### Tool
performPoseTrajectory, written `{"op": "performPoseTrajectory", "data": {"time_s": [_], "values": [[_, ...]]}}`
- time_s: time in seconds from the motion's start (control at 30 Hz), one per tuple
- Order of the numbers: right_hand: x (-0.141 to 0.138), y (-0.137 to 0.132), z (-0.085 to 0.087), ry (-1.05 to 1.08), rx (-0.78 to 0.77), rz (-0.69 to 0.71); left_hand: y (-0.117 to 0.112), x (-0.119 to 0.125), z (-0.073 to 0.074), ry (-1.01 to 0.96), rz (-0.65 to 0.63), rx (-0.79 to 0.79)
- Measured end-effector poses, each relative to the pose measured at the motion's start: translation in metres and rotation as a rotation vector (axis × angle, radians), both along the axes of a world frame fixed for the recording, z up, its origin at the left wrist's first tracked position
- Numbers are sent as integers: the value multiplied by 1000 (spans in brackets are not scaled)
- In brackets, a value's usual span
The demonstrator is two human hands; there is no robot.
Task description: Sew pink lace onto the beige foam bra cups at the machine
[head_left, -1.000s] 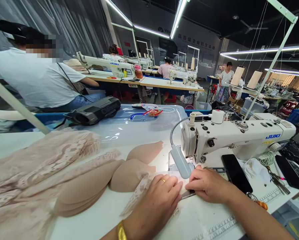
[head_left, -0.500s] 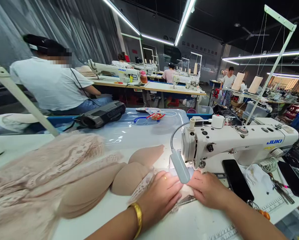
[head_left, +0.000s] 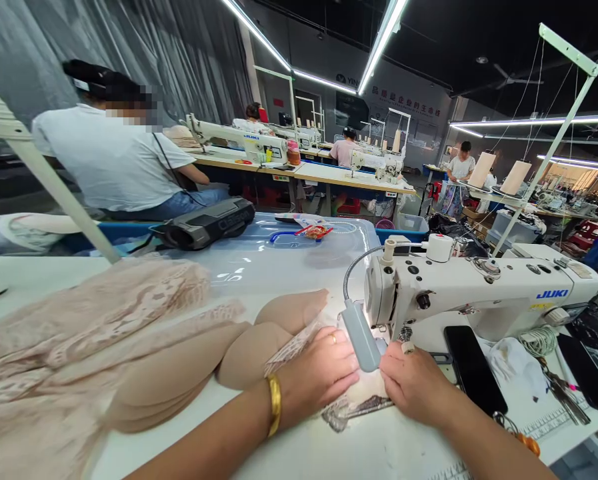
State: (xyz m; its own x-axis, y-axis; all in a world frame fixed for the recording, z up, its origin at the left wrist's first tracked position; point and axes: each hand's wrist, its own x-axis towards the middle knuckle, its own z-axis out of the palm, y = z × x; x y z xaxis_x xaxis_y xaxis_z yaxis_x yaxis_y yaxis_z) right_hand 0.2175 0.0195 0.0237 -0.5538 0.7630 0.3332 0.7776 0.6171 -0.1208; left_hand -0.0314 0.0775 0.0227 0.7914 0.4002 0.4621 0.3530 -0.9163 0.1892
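Note:
My left hand [head_left: 319, 373], with a gold ring and bangle, lies palm down with fingers together on a piece of beige lace fabric [head_left: 351, 403] at the needle of the white sewing machine [head_left: 479, 290]. My right hand [head_left: 413, 383] rests on the same piece just right of the needle, fingers curled down onto it. The machine's small lamp [head_left: 359, 335] lights the spot between both hands. Beige foam bra cups [head_left: 259, 347] lie just left of my left hand.
A heap of pink lace [head_left: 79, 333] covers the table's left. A black phone [head_left: 473, 370], scissors [head_left: 563, 393] and cord lie right of the machine. A clear plastic tray [head_left: 279, 257] and a black device [head_left: 206, 223] sit behind. Other people work at farther tables.
Both hands have slid forward toward the needle with the lace piece. My view has shifted slightly, and more of my left forearm shows.

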Motion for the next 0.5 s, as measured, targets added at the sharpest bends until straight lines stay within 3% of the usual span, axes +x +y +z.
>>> {"op": "performPoseTrajectory", "data": {"time_s": [0.17, 0.5], "values": [[-1, 0, -2, -4, 11, -6, -5, 2, 15, 61, 8, 28], [1, -7, 12, 90, 9, -22, 2, 6, 10, 96, 160, 78]]}}
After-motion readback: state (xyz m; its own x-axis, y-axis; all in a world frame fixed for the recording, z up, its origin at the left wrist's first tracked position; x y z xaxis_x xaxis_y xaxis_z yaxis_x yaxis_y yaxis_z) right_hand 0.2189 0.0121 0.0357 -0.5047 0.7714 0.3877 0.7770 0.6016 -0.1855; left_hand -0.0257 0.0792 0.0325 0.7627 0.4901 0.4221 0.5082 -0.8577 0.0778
